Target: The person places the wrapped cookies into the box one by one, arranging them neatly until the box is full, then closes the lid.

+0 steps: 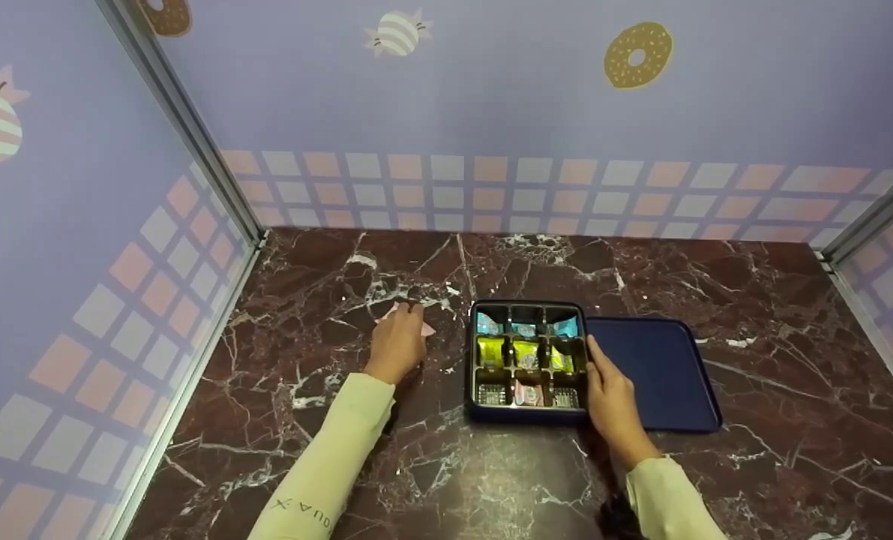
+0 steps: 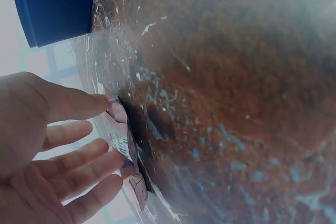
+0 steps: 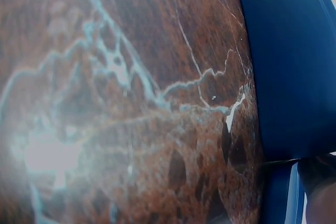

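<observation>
In the head view my left hand (image 1: 399,341) reaches down to a small pink packet (image 1: 427,329) on the marble-patterned table. The left wrist view shows its thumb (image 2: 79,103) at one end of the pink packet (image 2: 118,129) and fingertips at the other, pinching it. My right hand (image 1: 612,397) lies along the right side of a dark blue box (image 1: 527,415), fingers fairly straight, fingertips at the rim. Blue packets (image 1: 523,328) fill the box's back row, yellow-green ones (image 1: 525,354) the middle row. A pink packet (image 1: 528,394) lies in the front row's middle compartment, between two bare ones.
A dark blue lid (image 1: 656,371) lies flat on the table (image 1: 776,360), just right of the box and partly behind my right hand. Patterned wall panels (image 1: 491,112) close off the back and sides of the table.
</observation>
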Tool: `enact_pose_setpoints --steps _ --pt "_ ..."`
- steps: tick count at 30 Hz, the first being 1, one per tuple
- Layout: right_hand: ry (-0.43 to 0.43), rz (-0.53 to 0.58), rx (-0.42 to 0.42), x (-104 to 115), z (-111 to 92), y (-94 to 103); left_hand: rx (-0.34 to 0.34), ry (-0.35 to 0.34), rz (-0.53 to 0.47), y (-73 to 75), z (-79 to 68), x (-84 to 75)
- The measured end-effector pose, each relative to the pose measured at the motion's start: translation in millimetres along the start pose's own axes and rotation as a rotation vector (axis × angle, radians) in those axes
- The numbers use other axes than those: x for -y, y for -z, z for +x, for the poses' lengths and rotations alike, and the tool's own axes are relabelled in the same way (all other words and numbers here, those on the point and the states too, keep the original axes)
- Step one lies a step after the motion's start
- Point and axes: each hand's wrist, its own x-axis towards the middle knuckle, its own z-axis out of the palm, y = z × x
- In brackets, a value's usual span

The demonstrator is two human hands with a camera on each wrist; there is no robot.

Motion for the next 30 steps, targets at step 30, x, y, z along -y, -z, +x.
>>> enact_pose_setpoints --steps 30 --pt "-0.028 0.017 0.035 0.5 -0.1 -0.1 0.024 -0.007 -0.015 -2.2 -4.3 -1.4"
